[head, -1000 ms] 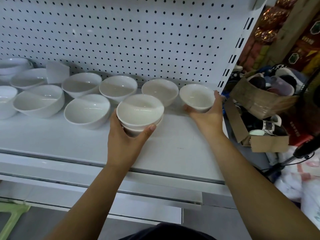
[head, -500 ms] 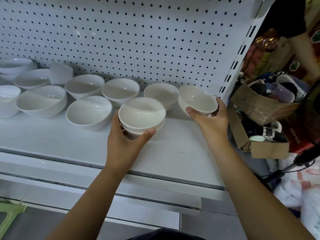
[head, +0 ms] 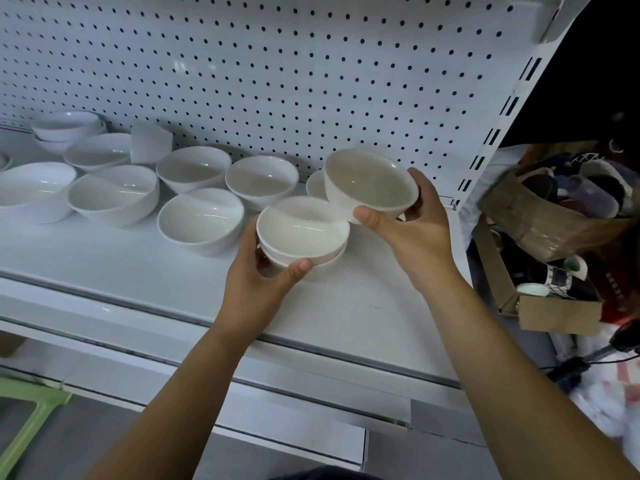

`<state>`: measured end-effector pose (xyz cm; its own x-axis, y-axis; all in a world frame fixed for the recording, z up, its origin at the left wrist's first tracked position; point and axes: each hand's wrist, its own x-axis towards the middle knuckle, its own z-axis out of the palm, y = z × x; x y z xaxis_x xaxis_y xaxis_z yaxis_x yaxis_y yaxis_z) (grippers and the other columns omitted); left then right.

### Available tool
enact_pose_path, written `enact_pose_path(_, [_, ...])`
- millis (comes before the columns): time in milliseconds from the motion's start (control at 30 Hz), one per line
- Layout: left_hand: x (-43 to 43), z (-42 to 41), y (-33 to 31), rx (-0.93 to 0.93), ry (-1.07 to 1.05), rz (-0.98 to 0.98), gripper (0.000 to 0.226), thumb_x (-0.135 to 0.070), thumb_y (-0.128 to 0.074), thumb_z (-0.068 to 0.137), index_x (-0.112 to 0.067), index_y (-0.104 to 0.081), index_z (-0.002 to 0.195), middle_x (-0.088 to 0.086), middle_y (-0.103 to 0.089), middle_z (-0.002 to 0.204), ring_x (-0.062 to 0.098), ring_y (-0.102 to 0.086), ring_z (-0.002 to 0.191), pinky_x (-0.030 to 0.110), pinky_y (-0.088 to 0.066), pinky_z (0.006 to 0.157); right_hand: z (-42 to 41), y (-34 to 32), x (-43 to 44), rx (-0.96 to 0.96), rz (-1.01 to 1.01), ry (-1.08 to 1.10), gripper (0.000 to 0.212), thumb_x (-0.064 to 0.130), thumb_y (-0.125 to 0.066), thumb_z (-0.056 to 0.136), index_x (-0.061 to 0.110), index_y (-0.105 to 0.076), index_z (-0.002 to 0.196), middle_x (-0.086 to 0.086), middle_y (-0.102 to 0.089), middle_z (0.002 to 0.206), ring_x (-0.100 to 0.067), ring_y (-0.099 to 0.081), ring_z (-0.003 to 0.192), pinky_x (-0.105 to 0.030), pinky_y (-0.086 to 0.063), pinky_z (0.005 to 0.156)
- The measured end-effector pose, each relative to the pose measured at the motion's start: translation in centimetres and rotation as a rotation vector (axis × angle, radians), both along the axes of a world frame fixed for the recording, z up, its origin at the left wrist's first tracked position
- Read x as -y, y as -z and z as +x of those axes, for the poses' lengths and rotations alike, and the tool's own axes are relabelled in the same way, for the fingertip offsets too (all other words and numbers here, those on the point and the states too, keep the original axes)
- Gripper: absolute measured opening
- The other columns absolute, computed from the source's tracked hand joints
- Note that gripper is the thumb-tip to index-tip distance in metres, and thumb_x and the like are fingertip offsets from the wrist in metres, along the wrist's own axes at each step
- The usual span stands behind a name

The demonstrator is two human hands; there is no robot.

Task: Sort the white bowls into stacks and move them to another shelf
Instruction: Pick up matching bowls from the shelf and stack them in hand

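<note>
Since these glazed bowls (head: 199,220) look stiff, slick and easy to chip, I would hold each by wall and underside, as now: my right hand (head: 412,233) pinches one bowl (head: 370,183) in the air just beside the two-bowl stack (head: 303,233) that my left hand (head: 256,289) cups over the shelf (head: 104,258).

Roughly twelve white bowls (head: 201,220), two hands (head: 256,289), two cardboard boxes (head: 540,223).

White pegboard back wall (head: 277,64). White metal shelf (head: 121,271) below it. Open cardboard box (head: 561,315) at right. Green stool (head: 34,396) low left on grey floor (head: 76,438).
</note>
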<state>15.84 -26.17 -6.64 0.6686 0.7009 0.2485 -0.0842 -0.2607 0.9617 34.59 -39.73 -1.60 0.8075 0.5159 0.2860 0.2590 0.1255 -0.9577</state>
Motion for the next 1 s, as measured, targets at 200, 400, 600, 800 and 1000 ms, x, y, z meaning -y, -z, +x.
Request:
enact_pose_path(200, [-0.2,0.0,0.0,0.016,0.024,0.007,0.079,-0.028,-0.084,0.082,-0.025,-0.046,0.151,-0.009,-0.063,0.141,0.011,-0.060,0.130,0.033,-0.052,0.108,-1.4,-0.2,-1.3,0.014,-0.025,-0.115,0.071,0.008,-0.095,0.066,0.023,-0.059,0.125,0.001,-0.067,0.124,-0.010,-0.064,0.114,-0.015,-0.053,0.081])
enact_pose_path(400, [-0.7,-0.3,0.1,-0.014,0.064,0.022,0.076,-0.027,-0.080,0.089,-0.026,-0.041,0.154,-0.005,-0.060,0.145,0.017,-0.057,0.135,0.047,-0.048,0.113,-1.8,0.2,-2.5,0.033,-0.091,-0.217,0.086,0.023,-0.098,0.056,0.033,-0.056,0.131,0.014,-0.066,0.126,-0.007,-0.063,0.119,-0.025,-0.054,0.096])
enact_pose_path(600, [-0.6,-0.3,-0.3,0.001,0.071,0.007,0.067,-0.021,-0.072,0.096,-0.023,-0.041,0.155,-0.003,-0.061,0.145,0.015,-0.058,0.135,0.046,-0.046,0.115,-2.7,1.3,-2.9,0.008,-0.168,-0.334,0.095,0.031,-0.093,0.056,0.042,-0.042,0.135,0.030,-0.060,0.123,0.017,-0.056,0.115,-0.010,-0.047,0.092])
enact_pose_path(800, [-0.7,-0.3,-0.2,-0.005,0.069,-0.005,0.066,-0.028,-0.074,0.095,-0.026,-0.043,0.153,-0.004,-0.062,0.145,0.017,-0.058,0.135,0.049,-0.046,0.114,-2.9,2.4,-2.7,0.025,-0.206,-0.359,0.101,0.041,-0.093,0.068,0.035,-0.033,0.150,0.027,-0.052,0.138,0.014,-0.050,0.125,-0.009,-0.043,0.098])
enact_pose_path(1000, [-0.3,-0.3,-0.5,0.005,0.073,-0.001,0.074,-0.039,-0.074,0.092,-0.028,-0.039,0.156,-0.006,-0.057,0.150,0.016,-0.053,0.140,0.051,-0.044,0.115,-2.3,2.9,-2.7,0.015,-0.226,-0.391,0.114,0.045,-0.091,0.065,0.033,-0.026,0.158,0.020,-0.047,0.149,0.011,-0.044,0.135,-0.015,-0.041,0.108])
